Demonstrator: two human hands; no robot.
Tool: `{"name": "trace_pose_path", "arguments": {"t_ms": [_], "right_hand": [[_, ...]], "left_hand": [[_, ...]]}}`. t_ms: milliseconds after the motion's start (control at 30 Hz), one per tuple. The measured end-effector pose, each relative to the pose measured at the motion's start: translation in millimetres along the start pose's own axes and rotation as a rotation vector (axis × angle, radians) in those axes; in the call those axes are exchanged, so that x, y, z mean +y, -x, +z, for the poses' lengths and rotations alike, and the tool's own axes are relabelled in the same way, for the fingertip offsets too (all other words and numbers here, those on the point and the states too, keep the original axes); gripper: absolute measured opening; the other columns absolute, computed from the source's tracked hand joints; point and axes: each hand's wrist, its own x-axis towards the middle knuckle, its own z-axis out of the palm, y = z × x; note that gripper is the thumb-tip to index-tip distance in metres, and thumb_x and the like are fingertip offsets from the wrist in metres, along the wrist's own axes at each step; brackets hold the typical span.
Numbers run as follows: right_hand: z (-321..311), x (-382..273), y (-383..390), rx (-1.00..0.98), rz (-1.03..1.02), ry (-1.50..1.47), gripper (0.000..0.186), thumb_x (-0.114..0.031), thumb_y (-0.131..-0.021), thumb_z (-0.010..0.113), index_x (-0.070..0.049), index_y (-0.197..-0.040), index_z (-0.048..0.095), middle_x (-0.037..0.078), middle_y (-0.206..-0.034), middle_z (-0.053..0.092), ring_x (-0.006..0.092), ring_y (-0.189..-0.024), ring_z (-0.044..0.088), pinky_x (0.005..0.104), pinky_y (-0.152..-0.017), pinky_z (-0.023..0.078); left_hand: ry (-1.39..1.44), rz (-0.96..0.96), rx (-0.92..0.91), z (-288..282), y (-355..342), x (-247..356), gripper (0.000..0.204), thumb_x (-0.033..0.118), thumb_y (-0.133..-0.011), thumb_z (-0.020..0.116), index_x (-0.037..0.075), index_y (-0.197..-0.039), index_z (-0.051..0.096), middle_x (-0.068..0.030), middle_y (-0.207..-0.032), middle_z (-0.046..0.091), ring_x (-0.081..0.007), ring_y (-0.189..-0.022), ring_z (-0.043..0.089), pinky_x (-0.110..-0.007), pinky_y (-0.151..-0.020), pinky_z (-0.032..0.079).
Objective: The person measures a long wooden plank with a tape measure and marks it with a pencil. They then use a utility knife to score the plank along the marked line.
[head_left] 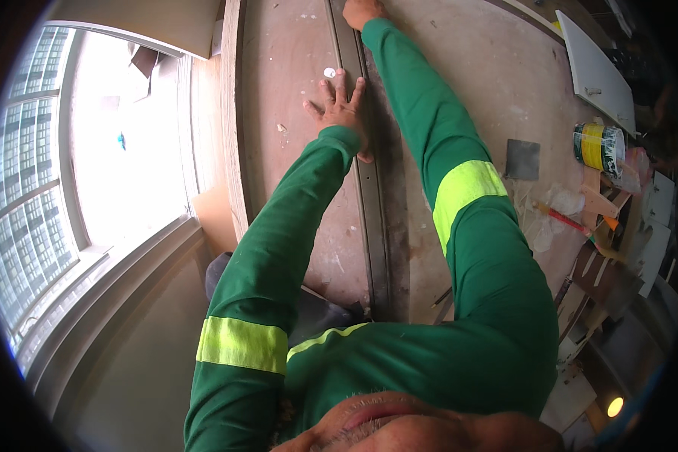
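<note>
Long dark metal strips (370, 218) run lengthwise over a dusty pinkish board (279, 151). My left hand (337, 117) lies beside and partly across the strips with its fingers spread, just below a small white round spot (329, 72). At the top of the view my right hand (361, 13) is at the far part of the strips, fingers curled; what they grip, if anything, I cannot make out. A pencil-like stick (441, 297) lies near my right elbow, partly hidden.
A bright window (68, 151) is on the left, past a wooden edge (233, 113). On the right are a white panel (595, 68), a paint tub (589, 147), a dark grey square (521, 160), a red stick tool (563, 218) and scattered board offcuts (655, 256).
</note>
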Motion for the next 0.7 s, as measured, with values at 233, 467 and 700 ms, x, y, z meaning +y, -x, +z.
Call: {"name": "trace_pose_path", "arguments": {"t_ms": [233, 467, 700], "right_hand": [[8, -12, -25, -0.069, -0.070, 0.081, 0.060, -0.019, -0.096, 0.046, 0.011, -0.147, 0.041, 0.029, -0.134, 0.063, 0.0435, -0.120, 0.065, 0.0512, -0.102, 0.053], [25, 12, -48, 0.043, -0.092, 0.153, 0.063, -0.019, -0.096, 0.046, 0.011, -0.150, 0.037, 0.029, -0.142, 0.058, 0.0437, -0.128, 0.059, 0.0507, -0.108, 0.048], [22, -18, -31, -0.143, -0.075, 0.113, 0.061, -0.018, -0.097, 0.044, 0.011, -0.151, 0.038, 0.031, -0.142, 0.056, 0.0438, -0.129, 0.059, 0.0511, -0.109, 0.047]], "left_hand": [[0.016, -0.007, 0.004, 2, 2, -7, 0.157, 0.032, -0.040, 0.104, 0.031, -0.167, 0.010, -0.0106, -0.174, -0.004, -0.0431, -0.159, 0.003, -0.077, -0.119, 0.018], [-0.042, 0.005, -0.010, -1, -1, 1, 0.157, 0.037, -0.046, 0.103, 0.032, -0.167, 0.002, -0.0076, -0.175, -0.007, -0.0392, -0.160, 0.002, -0.074, -0.120, 0.018], [-0.052, -0.057, -0.050, -4, 3, -9, 0.157, 0.037, -0.047, 0.103, 0.032, -0.167, 0.001, -0.0075, -0.174, -0.008, -0.0393, -0.160, 0.002, -0.074, -0.120, 0.018]]}}
